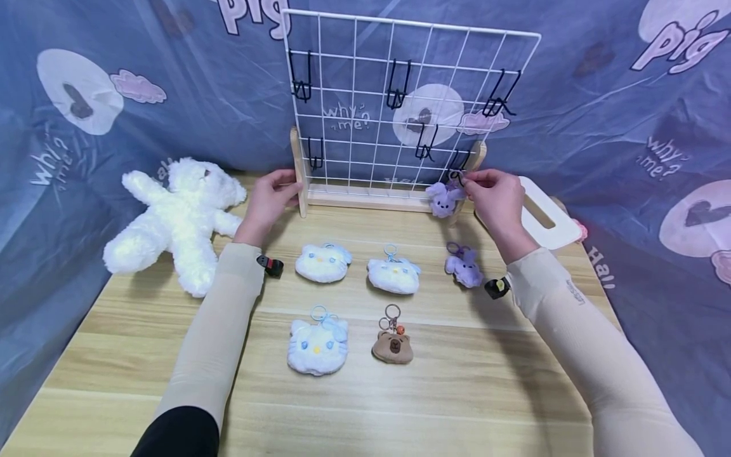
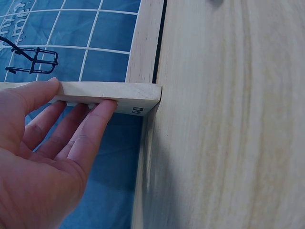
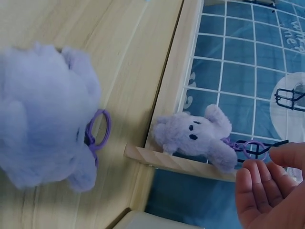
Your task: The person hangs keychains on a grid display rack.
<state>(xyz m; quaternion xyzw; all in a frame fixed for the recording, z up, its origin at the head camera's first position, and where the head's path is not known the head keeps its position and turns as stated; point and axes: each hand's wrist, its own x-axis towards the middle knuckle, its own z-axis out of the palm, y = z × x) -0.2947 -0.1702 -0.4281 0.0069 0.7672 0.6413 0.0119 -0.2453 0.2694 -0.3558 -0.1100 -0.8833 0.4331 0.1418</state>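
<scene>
My left hand (image 1: 271, 202) grips the left wooden post (image 1: 299, 174) of a white wire rack (image 1: 354, 98); in the left wrist view, thumb and fingertips lie on opposite faces of that post (image 2: 109, 90). At the rack's lower right, my right hand (image 1: 495, 200) pinches the purple ring (image 3: 255, 150) of a purple bunny keychain (image 1: 442, 200) beside a black hook (image 1: 457, 161). The bunny (image 3: 193, 134) hangs against the right post (image 3: 181, 163). Whether the ring is round the hook cannot be told. A second purple bunny (image 1: 465, 270) lies on the table.
Several other black hooks (image 1: 398, 89) hang on the grid. Three white cat keychains (image 1: 317, 346) and a brown bear-like keychain (image 1: 393, 347) lie on the wooden table (image 1: 445, 406). A white plush bear (image 1: 185, 219) is at left, and a white board with a slot (image 1: 562, 223) at right.
</scene>
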